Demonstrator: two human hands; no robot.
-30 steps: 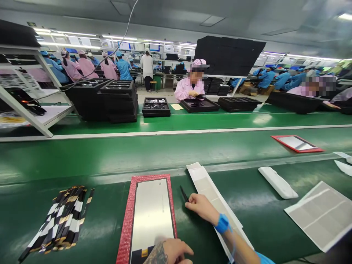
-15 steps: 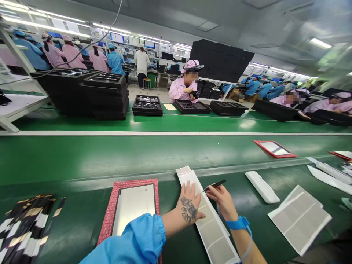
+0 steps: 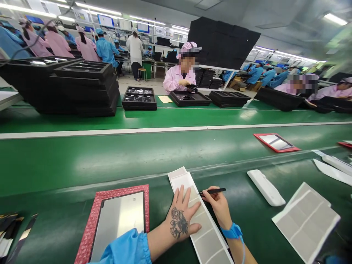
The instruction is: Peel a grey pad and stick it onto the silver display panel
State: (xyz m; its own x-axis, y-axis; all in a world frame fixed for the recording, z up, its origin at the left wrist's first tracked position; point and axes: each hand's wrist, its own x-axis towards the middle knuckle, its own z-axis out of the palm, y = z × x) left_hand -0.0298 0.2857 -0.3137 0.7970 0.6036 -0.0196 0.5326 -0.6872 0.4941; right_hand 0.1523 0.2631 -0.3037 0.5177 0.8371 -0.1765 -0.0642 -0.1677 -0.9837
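Note:
My left hand (image 3: 181, 216) lies flat with spread fingers on a long strip of sticker sheets (image 3: 207, 234), which has pale grey panels on white backing. At the strip's right edge, my right hand (image 3: 218, 205) pinches black tweezers (image 3: 216, 190). The tweezers' tips point left and reach the strip's edge just beyond my left fingers; whether they grip a sticker is too small to tell. Left of my left hand, a flat screen panel (image 3: 121, 216) with a shiny surface rests on pink bubble wrap (image 3: 89, 223); my blue sleeve covers its lower part.
At right lie a white rounded case (image 3: 266, 187) and more grey sticker sheets (image 3: 306, 223). Dark strips (image 3: 8, 231) lie at far left. Another panel on a red pad (image 3: 277, 142) sits on the green belt (image 3: 165, 152). Across it, a person (image 3: 180, 75) works behind black trays (image 3: 139, 99).
My view has shifted, so the panel and dark strips sit farther left. My left fingers are spread wider on the strip. The tweezers stay at its right edge, now held more level.

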